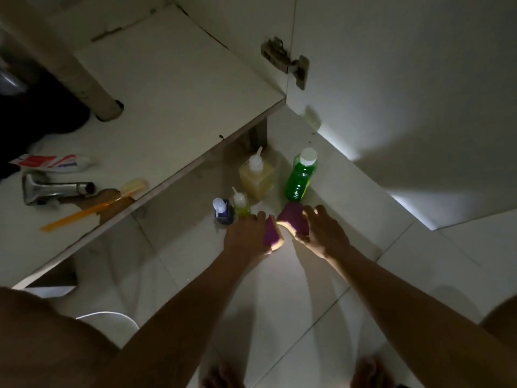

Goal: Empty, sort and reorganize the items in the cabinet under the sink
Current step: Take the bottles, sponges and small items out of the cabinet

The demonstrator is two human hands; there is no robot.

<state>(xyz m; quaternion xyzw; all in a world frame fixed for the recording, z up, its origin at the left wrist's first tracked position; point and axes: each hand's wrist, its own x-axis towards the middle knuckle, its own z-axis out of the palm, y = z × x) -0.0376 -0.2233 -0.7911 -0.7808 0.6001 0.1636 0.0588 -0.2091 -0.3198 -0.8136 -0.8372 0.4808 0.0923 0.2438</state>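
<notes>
On the tiled floor in front of the cabinet, my left hand [246, 238] grips a purple and yellow sponge [272, 236]. My right hand [321, 232] grips a second purple sponge [292, 217] beside it; the two sponges touch. Just beyond them stand a green liquid bottle with a white cap [300, 176], a square bottle of yellow liquid [257, 176], a small yellow-green bottle [241, 207] and a small dark blue bottle with a white top [223, 211]. The scene is dim.
The cabinet floor [167, 88] holds a toothpaste tube [53, 162], a metal tap [53, 189], an orange toothbrush [95, 205] and a drain pipe [86, 79]. The open cabinet door [405, 93] stands at the right. My bare feet show at the bottom edge.
</notes>
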